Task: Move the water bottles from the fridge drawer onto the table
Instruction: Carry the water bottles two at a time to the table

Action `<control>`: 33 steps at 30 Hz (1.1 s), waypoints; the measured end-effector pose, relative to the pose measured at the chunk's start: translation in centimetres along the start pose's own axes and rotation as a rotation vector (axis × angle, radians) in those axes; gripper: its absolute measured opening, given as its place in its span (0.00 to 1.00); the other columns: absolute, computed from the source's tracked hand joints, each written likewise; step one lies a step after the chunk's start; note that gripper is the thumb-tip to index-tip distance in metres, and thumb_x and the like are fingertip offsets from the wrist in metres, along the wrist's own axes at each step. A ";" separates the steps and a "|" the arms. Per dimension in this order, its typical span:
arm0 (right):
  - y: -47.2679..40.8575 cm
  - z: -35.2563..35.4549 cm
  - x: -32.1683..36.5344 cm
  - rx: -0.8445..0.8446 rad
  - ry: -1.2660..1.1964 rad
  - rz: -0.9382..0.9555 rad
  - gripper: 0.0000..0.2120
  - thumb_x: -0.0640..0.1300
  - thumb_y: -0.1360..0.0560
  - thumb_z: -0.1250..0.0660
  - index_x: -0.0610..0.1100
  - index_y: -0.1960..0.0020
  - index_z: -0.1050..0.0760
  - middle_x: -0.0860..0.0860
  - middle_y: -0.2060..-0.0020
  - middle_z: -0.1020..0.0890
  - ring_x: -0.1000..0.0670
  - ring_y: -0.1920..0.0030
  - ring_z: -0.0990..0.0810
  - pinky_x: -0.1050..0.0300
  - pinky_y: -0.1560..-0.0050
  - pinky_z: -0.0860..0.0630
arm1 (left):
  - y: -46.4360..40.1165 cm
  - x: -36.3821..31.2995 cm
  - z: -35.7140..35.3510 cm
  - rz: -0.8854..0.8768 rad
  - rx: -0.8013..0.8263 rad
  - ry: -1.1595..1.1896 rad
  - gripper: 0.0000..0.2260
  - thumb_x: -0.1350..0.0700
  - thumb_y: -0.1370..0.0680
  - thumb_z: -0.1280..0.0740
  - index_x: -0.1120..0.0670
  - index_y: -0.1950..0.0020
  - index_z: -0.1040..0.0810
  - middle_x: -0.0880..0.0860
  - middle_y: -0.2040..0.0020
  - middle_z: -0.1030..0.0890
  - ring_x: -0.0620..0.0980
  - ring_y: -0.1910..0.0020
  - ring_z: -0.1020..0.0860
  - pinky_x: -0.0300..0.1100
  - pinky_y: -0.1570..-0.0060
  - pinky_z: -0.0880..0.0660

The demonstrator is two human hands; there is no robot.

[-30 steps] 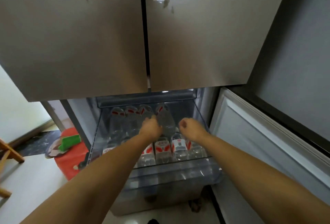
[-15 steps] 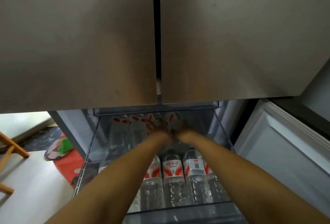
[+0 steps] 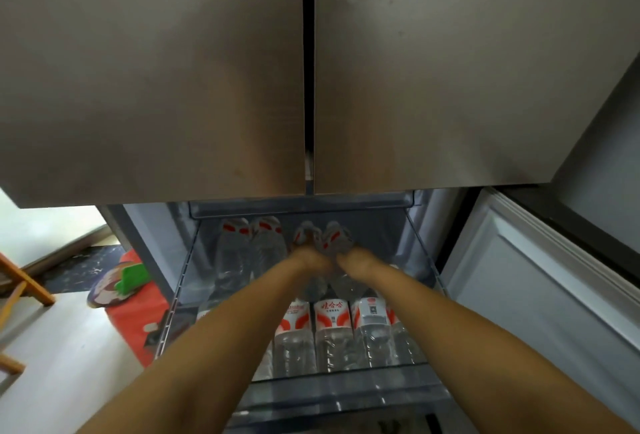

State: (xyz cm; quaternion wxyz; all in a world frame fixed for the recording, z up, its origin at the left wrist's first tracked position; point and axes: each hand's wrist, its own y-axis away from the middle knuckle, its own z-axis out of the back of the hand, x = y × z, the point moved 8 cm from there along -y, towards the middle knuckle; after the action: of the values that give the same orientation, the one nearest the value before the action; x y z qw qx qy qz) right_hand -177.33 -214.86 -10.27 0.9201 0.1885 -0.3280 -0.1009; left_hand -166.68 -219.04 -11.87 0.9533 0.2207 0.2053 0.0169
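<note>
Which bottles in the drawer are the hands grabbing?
The two rightmost back-row bottles: the left hand and right hand grip them. The other two back-row bottles stand untouched.

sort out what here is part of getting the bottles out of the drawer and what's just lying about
Part of the job:
- left hand, gripping a back-row bottle
- right hand, gripping the neighbouring bottle
- other back-row bottles
- front-row bottles
- fridge drawer

Just lying about:
- red bag
- green item
- wooden frame
- upper fridge doors
</note>
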 end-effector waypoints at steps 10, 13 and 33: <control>7.8 -1.3 -1.0 0.096 -0.039 -0.002 0.21 0.47 0.18 0.46 0.39 0.28 0.36 0.41 0.30 0.31 0.41 0.32 0.30 0.49 0.33 0.30 | 10.7 2.0 -2.0 -0.031 0.033 0.218 0.48 0.58 0.28 0.28 0.49 0.22 0.62 0.58 0.22 0.56 0.59 0.23 0.48 0.51 0.27 0.38; 9.9 -1.8 -2.2 0.167 0.023 0.006 0.23 0.48 0.19 0.42 0.44 0.26 0.39 0.43 0.30 0.33 0.40 0.33 0.29 0.46 0.39 0.24 | 13.7 2.6 -3.2 -0.002 0.062 0.189 0.48 0.58 0.27 0.28 0.48 0.22 0.63 0.58 0.22 0.59 0.61 0.23 0.49 0.53 0.26 0.41; 6.6 -2.0 -3.0 0.045 -0.272 -0.103 0.26 0.58 0.23 0.38 0.44 0.30 0.32 0.46 0.37 0.23 0.46 0.41 0.22 0.51 0.40 0.24 | 3.4 7.6 -7.7 0.211 0.001 0.810 0.45 0.33 0.48 0.22 0.54 0.38 0.28 0.54 0.46 0.19 0.53 0.53 0.17 0.47 0.53 0.19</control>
State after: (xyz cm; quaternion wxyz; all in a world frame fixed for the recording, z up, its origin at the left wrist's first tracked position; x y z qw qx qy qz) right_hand -177.96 -207.42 -10.68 0.8564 0.2101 -0.4419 -0.1651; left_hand -162.63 -211.87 -19.60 0.7884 0.2166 0.5401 0.1997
